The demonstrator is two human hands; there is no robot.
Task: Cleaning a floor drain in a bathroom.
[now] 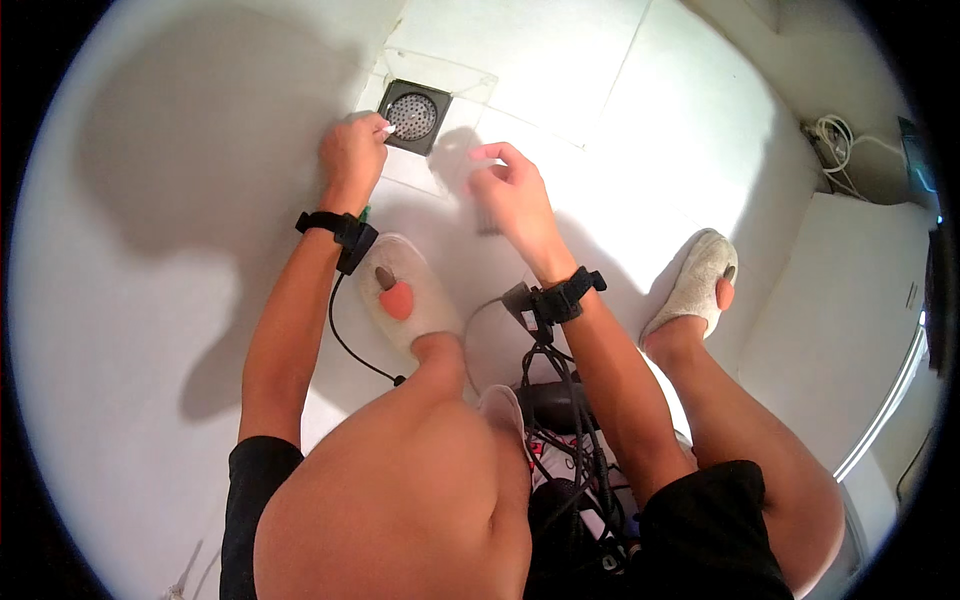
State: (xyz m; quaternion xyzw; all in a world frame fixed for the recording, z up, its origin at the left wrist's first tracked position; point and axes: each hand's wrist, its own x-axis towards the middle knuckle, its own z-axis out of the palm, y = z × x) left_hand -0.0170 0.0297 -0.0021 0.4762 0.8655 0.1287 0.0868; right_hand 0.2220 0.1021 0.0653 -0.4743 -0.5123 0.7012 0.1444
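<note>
My left hand [354, 159] is at the left edge of a square floor drain [414, 118] with a round perforated metal grate. Its fingertips pinch a small white piece [388, 129], too small to identify, over the drain's rim. My right hand [511, 187] hovers to the lower right of the drain, blurred, with thumb and forefinger curled and apart. A dark comb-like object [489, 222] shows partly beneath that hand; whether the hand touches it cannot be told. Each wrist wears a black strap with a cabled device.
Two fluffy slippers, the left [405, 289] and the right [697, 285], stand on the white tiled floor. Black cables [559, 375] hang between my legs. A coiled white cable [834, 142] and a white panel [825, 300] are at the right.
</note>
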